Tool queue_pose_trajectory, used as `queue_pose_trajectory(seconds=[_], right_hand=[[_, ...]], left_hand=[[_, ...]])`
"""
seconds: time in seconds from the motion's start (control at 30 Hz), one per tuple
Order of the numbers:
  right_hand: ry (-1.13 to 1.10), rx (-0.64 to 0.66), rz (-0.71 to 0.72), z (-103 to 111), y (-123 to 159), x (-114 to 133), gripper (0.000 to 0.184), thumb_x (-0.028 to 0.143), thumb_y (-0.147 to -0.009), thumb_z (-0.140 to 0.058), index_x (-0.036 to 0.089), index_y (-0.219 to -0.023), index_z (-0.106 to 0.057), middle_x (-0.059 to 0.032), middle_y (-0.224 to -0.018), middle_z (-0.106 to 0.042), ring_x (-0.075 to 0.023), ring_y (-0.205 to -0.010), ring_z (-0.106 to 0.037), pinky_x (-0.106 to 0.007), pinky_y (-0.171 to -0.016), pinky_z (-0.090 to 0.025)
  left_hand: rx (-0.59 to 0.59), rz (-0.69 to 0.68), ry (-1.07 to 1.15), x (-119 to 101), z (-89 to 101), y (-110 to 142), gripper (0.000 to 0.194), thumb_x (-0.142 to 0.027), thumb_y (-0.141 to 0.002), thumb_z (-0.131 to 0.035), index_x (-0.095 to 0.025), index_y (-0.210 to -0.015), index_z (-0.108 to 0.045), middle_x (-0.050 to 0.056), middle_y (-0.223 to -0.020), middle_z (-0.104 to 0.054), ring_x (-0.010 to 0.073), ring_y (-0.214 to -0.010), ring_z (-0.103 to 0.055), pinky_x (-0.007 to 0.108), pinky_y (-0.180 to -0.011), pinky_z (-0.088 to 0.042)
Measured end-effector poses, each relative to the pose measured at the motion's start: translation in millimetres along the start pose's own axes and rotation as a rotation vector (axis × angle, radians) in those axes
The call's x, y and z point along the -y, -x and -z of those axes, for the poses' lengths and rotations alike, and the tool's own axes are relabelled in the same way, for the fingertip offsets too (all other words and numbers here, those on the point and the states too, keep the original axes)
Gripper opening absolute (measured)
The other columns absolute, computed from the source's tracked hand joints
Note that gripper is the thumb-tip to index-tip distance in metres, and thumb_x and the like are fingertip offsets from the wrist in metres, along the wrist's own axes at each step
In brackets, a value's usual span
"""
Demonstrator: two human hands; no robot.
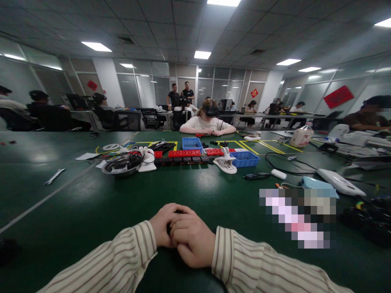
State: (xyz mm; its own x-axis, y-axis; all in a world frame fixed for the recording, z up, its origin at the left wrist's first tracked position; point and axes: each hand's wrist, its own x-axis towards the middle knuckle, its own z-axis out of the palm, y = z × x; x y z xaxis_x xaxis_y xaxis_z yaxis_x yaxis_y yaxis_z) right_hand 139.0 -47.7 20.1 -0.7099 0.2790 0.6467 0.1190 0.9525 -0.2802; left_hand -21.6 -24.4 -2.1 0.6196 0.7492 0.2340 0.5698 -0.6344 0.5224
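My left hand and my right hand rest together on the green table, near its front edge. The fingers of my right hand are curled and lie over those of my left hand. Both hands are closed. A dark patch shows between them, and I cannot make out whether it is a small black object or shadow. Striped cream sleeves cover both forearms. Beyond the hands, a white clip-like stand is the nearest thing on the table ahead.
Red and black power strips lie across the middle, beside blue bins and a metal bowl of cables. A wrench lies left. At right are a white power bank and black cables. A person sits opposite.
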Motion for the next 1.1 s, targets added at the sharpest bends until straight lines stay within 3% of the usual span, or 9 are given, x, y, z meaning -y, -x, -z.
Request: queue_pose_trajectory(seconds=[0.13,0.27,0.37,0.43,0.57,0.67,0.77,0.93,1.1], right_hand=[[-0.051,-0.041,-0.03,2.6,0.8,1.7,0.013,0.018,-0.065,-0.037,0.019,-0.071,-0.048,-0.0002,-0.07,-0.059,-0.0128,-0.073,-0.055,-0.034,-0.099,-0.028],[-0.018,-0.133,-0.158,5.0,2.2,5.1,0.036,0.044,-0.074,-0.041,0.018,-0.098,-0.048,-0.0069,-0.098,-0.058,-0.0191,-0.095,-0.051,-0.044,-0.101,-0.02],[0.051,-0.172,-0.293,4.3,1.9,4.6,0.049,0.057,-0.072,-0.045,0.016,-0.1,-0.048,-0.0099,-0.102,-0.053,-0.0224,-0.094,-0.047,-0.044,-0.09,-0.031],[0.11,-0.143,-0.393,2.8,1.1,3.7,0.048,0.056,-0.071,-0.049,0.015,-0.096,-0.05,-0.0088,-0.095,-0.052,-0.0217,-0.087,-0.046,-0.041,-0.081,-0.035],[0.21,-0.03,-0.503,0.9,-0.3,4.6,0.026,0.038,-0.07,-0.058,0.017,-0.083,-0.051,-0.0045,-0.085,-0.051,-0.019,-0.081,-0.045,-0.037,-0.076,-0.035],[0.189,-0.021,-0.444,1.4,0.0,6.6,0.014,0.024,-0.07,-0.053,0.018,-0.082,-0.052,-0.0037,-0.086,-0.052,-0.0178,-0.083,-0.045,-0.035,-0.078,-0.034],[0.118,-0.034,-0.296,1.8,1.0,6.3,0.014,0.014,-0.064,-0.045,0.019,-0.075,-0.052,-0.0022,-0.083,-0.054,-0.0158,-0.082,-0.048,-0.036,-0.084,-0.032],[0.045,0.018,-0.071,0.7,2.1,0.8,0.011,0.013,-0.063,-0.038,0.02,-0.059,-0.046,0.0016,-0.067,-0.058,-0.0125,-0.079,-0.054,-0.036,-0.1,-0.023],[0.025,0.016,-0.067,2.3,2.1,0.3,0.014,0.014,-0.065,-0.037,0.02,-0.064,-0.049,0.0016,-0.072,-0.063,-0.0125,-0.082,-0.056,-0.039,-0.105,-0.015]], left_hand=[[-0.001,-0.029,-0.068,2.7,-2.9,3.7,0.057,-0.036,-0.048,-0.07,-0.019,-0.102,-0.058,0.006,-0.101,-0.054,0.0269,-0.097,-0.05,0.04,-0.091,-0.039],[-0.048,-0.059,-0.082,6.4,-7.8,8.2,0.076,-0.048,-0.051,-0.069,-0.017,-0.116,-0.045,0.01,-0.117,-0.049,0.0304,-0.111,-0.042,0.048,-0.1,-0.028],[-0.097,-0.012,-0.157,3.5,-10.0,8.4,0.082,-0.052,-0.049,-0.067,-0.017,-0.119,-0.04,0.012,-0.119,-0.047,0.0323,-0.113,-0.04,0.055,-0.101,-0.02],[-0.132,0.024,-0.211,-1.4,-9.6,7.4,0.082,-0.049,-0.047,-0.069,-0.015,-0.116,-0.042,0.012,-0.115,-0.049,0.0319,-0.109,-0.043,0.056,-0.101,-0.018],[-0.134,0.05,-0.224,-10.5,-6.2,5.3,0.053,-0.037,-0.051,-0.067,-0.017,-0.098,-0.054,0.007,-0.099,-0.054,0.0268,-0.098,-0.049,0.052,-0.1,-0.024],[-0.111,0.035,-0.146,-9.8,-3.7,3.8,0.038,-0.032,-0.051,-0.066,-0.017,-0.086,-0.059,0.006,-0.094,-0.054,0.0247,-0.092,-0.05,0.043,-0.092,-0.036],[-0.073,-0.007,-0.041,-4.0,-2.8,2.3,0.035,-0.028,-0.05,-0.066,-0.017,-0.083,-0.06,0.005,-0.096,-0.053,0.0242,-0.094,-0.05,0.036,-0.087,-0.041],[-0.044,0.002,-0.019,1.8,-3.5,1.4,0.05,-0.032,-0.045,-0.068,-0.018,-0.092,-0.058,0.005,-0.096,-0.054,0.0264,-0.095,-0.051,0.039,-0.09,-0.04],[-0.043,-0.014,-0.134,1.9,-9.0,4.7,0.058,-0.034,-0.049,-0.066,-0.019,-0.104,-0.054,0.006,-0.104,-0.053,0.0283,-0.101,-0.048,0.044,-0.097,-0.034]])
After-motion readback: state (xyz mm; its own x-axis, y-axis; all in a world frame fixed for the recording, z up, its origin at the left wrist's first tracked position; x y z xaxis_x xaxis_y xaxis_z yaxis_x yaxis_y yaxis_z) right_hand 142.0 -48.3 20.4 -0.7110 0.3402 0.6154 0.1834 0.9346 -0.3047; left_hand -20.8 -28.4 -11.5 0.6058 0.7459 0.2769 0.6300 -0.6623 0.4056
